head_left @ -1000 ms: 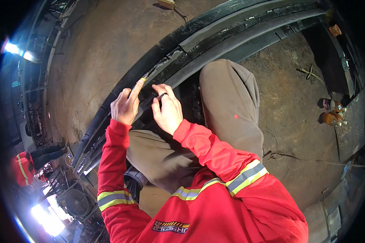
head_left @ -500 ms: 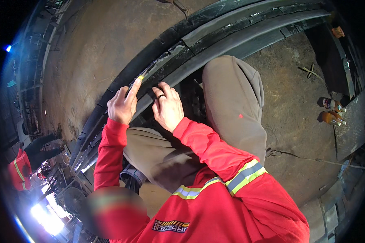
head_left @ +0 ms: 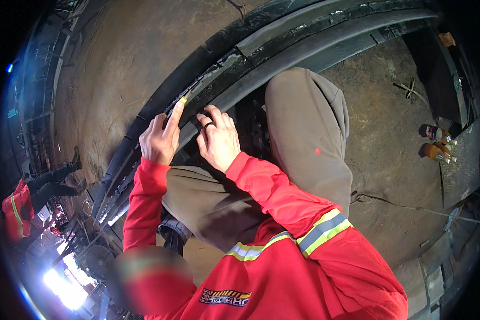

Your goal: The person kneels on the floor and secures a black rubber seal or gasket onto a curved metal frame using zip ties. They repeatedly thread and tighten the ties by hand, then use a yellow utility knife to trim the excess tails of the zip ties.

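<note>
My left hand [head_left: 161, 140] is closed around a thin-bladed tool with a yellow handle [head_left: 183, 100], most of it hidden in my grip. The index finger lies along the handle, and the dark, narrow blade points up and right into the groove of a long grey metal beam [head_left: 298, 50]. Beside it, my right hand [head_left: 220, 141] rests its slightly bent, parted fingertips on the beam's near edge and holds nothing. A dark ring is on one finger. The beam runs from the lower left to the upper right, with dark strips along its far side.
My bent legs [head_left: 306, 122] are close against the beam. Two bottles [head_left: 436, 153] stand at the right by a metal plate [head_left: 461, 178]. A cord [head_left: 405, 209] crosses the brown floor. At the far left is another person [head_left: 18, 210] in red, near a bright light.
My left hand and the tool have shifted slightly down and left along the beam. My right hand has moved a little left. The other person has moved farther left.
</note>
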`<state>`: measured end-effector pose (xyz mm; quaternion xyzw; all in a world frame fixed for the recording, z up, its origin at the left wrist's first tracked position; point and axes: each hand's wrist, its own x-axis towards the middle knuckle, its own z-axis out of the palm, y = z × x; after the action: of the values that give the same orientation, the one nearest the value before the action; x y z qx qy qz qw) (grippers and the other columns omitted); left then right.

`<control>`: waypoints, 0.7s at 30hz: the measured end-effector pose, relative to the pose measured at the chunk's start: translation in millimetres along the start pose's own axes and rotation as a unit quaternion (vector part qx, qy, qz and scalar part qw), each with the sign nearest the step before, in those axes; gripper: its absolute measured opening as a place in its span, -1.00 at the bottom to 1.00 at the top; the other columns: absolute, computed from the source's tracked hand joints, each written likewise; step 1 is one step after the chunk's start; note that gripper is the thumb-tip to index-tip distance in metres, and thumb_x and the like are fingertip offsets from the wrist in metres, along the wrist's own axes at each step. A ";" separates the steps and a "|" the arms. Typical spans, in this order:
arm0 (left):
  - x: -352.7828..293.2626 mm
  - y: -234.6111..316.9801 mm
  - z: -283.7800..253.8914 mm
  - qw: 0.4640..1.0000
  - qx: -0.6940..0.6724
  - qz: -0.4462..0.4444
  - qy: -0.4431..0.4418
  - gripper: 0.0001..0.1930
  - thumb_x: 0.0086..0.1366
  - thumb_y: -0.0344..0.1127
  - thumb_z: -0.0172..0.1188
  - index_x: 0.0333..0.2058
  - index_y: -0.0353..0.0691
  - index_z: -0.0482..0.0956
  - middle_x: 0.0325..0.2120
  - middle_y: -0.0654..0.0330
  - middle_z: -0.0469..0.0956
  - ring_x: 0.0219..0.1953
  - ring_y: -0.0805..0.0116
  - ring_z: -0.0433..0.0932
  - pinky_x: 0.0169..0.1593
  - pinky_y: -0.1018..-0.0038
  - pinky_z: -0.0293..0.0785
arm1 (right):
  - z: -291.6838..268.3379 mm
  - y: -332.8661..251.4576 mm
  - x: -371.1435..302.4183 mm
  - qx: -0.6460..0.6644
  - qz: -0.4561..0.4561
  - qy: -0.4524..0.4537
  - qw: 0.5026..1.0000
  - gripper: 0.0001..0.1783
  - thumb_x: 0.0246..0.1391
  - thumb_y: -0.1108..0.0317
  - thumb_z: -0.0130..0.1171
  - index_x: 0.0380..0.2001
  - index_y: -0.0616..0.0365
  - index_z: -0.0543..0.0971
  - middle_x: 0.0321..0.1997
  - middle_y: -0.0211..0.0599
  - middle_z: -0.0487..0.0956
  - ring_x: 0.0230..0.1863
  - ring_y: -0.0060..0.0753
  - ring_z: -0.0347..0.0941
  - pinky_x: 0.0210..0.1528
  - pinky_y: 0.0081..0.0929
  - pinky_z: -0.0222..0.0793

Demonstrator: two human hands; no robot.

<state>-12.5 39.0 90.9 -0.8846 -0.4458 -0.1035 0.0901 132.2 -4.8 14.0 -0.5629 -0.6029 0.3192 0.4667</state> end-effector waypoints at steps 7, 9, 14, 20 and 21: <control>-6.1 2.8 4.1 0.999 0.034 -0.011 0.009 -0.41 0.00 -0.59 0.14 0.07 -0.02 0.50 -0.50 0.17 0.48 -0.55 0.22 0.51 -0.51 0.38 0.46 | -1.8 -1.9 0.2 0.000 0.003 -0.004 1.000 -0.57 -0.23 0.44 0.17 -0.17 0.30 0.54 0.03 -0.07 0.40 -0.10 -0.07 0.36 -0.03 -0.25 0.29; -7.8 2.6 5.8 0.999 0.040 -0.019 0.003 -0.40 -0.02 -0.57 0.17 0.07 0.01 0.49 -0.52 0.18 0.46 -0.55 0.24 0.49 -0.52 0.38 0.46 | -3.2 -3.3 0.5 0.000 0.007 -0.012 1.000 -0.57 -0.23 0.44 0.17 -0.16 0.30 0.54 0.03 -0.06 0.40 -0.10 -0.07 0.35 -0.03 -0.25 0.29; -1.7 1.5 2.4 0.999 0.020 -0.030 -0.038 -0.39 -0.01 -0.60 0.15 0.09 -0.03 0.47 -0.53 0.18 0.44 -0.57 0.23 0.49 -0.53 0.35 0.44 | -0.1 -0.8 0.4 -0.009 0.001 -0.004 1.000 -0.57 -0.22 0.44 0.16 -0.16 0.30 0.55 0.04 -0.04 0.39 -0.09 -0.05 0.35 -0.02 -0.24 0.28; 2.4 0.3 4.9 0.997 0.041 -0.011 -0.063 -0.39 0.02 -0.53 0.19 0.11 0.03 0.45 -0.53 0.20 0.37 -0.53 0.26 0.48 -0.51 0.37 0.46 | 0.3 -3.1 0.6 -0.005 0.003 0.012 1.000 -0.59 -0.25 0.50 0.17 -0.19 0.25 0.55 -0.02 -0.08 0.41 -0.11 -0.03 0.38 -0.01 -0.24 0.31; 3.5 0.6 6.5 0.996 0.047 -0.010 -0.069 -0.39 0.03 -0.52 0.19 0.12 0.05 0.44 -0.52 0.21 0.36 -0.52 0.26 0.48 -0.50 0.37 0.47 | 0.0 -3.6 0.4 -0.003 0.003 0.011 1.000 -0.59 -0.25 0.50 0.17 -0.19 0.25 0.55 -0.02 -0.08 0.41 -0.11 -0.03 0.38 -0.01 -0.24 0.31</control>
<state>-9.3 43.0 85.6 -0.8800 -0.4641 -0.0218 0.0991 130.9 -4.9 17.4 -0.5694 -0.5975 0.3125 0.4702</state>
